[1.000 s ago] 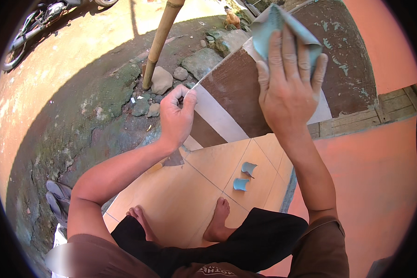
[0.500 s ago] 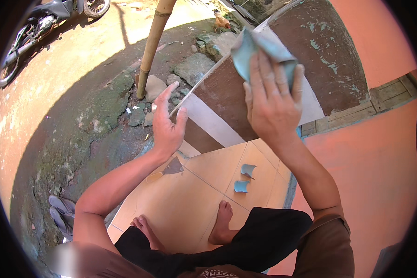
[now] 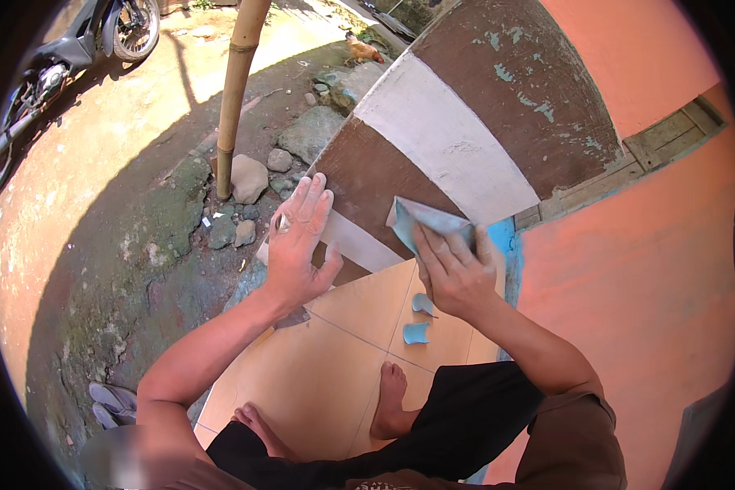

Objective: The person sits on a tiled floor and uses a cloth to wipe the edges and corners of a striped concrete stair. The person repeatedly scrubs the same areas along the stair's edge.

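Under my right hand [image 3: 464, 278] is a folded sheet of pale blue sandpaper [image 3: 408, 222], its fingers pressing it on the lower part of a brown-and-white striped panel [image 3: 408, 167]. My left hand [image 3: 300, 245] rests at the panel's left edge, fingers stretched out and holding nothing. A ring shows on one of its fingers. Two curled blue sandpaper pieces, an upper one [image 3: 422, 304] and a lower one [image 3: 416, 333], lie on the tiled floor [image 3: 327, 367]. Partly hidden below my left wrist is a scraper [image 3: 292, 318].
An orange wall [image 3: 612, 310] rises on the right. To the left are a bamboo pole [image 3: 235, 106], several stones [image 3: 249, 178] and a pair of sandals [image 3: 113, 400]. A motorcycle [image 3: 57, 69] stands far left, and a chicken [image 3: 363, 49] is beyond the panel.
My right hand has moved down and toward me with the sandpaper, from the upper white stripe to the panel's lower part. My left hand has turned and now lies on the panel's edge.
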Demonstrator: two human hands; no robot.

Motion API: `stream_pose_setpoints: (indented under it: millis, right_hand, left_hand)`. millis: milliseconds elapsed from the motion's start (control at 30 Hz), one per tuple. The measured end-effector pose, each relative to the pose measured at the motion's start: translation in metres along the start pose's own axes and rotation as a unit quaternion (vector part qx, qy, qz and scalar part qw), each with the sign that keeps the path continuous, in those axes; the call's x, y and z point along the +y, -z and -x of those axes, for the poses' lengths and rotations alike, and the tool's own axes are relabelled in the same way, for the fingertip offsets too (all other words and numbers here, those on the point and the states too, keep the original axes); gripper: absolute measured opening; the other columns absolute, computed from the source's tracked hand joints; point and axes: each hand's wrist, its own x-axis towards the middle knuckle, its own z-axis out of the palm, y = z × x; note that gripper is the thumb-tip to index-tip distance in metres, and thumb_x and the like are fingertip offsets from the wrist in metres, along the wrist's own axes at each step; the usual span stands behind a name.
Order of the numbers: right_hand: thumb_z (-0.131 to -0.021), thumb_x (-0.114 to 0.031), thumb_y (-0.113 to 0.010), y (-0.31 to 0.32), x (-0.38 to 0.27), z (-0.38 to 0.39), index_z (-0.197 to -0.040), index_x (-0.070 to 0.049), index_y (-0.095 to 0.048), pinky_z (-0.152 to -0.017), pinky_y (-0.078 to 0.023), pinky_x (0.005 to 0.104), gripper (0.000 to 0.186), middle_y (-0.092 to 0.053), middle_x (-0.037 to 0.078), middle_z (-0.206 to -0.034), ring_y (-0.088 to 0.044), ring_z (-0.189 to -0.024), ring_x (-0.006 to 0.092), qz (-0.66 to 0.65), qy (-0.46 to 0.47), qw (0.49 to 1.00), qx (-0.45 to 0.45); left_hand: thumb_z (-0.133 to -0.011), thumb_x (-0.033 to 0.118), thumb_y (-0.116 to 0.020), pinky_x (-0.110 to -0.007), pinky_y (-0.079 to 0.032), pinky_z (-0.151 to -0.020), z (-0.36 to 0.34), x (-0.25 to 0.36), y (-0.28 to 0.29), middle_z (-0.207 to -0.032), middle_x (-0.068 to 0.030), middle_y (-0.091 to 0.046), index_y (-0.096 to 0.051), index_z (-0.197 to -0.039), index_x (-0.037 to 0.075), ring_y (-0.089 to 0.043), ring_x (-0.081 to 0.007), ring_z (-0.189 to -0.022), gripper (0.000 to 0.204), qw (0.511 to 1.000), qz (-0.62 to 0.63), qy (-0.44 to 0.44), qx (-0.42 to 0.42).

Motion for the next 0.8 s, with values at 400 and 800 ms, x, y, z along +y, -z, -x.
stream_pose_setpoints:
  millis: [400, 800]
  right_hand:
    - [-0.094, -0.03, -0.059, 0.033, 0.029, -0.038, -0.131, -0.002, -0.065, -0.118, -0.021, 0.062, 0.047, -0.064, 0.01, -0.134, -0.056, -0.128, 0.0292, 0.061, -0.091, 0.988, 0.11]
    - [-0.095, -0.025, -0.057, 0.045, 0.043, -0.05, -0.139, -0.012, -0.061, -0.121, -0.009, 0.0605, 0.047, -0.062, 0.007, -0.138, -0.055, -0.129, 0.0259, 0.062, -0.142, 0.975, 0.16]
  left_hand:
    - [-0.076, 0.003, -0.063, -0.049, -0.032, -0.116, -0.005, -0.006, 0.004, -0.154, -0.0192, -0.045, -0.038, -0.153, 0.003, -0.041, -0.0348, -0.145, 0.08, 0.999, 0.001, -0.033, 0.016]
    - [-0.081, -0.007, -0.049, -0.05, -0.027, -0.121, -0.002, -0.01, 0.016, -0.158, -0.0294, -0.03, -0.014, -0.158, -0.003, -0.035, -0.044, -0.146, 0.085, 0.996, 0.085, -0.016, 0.035]
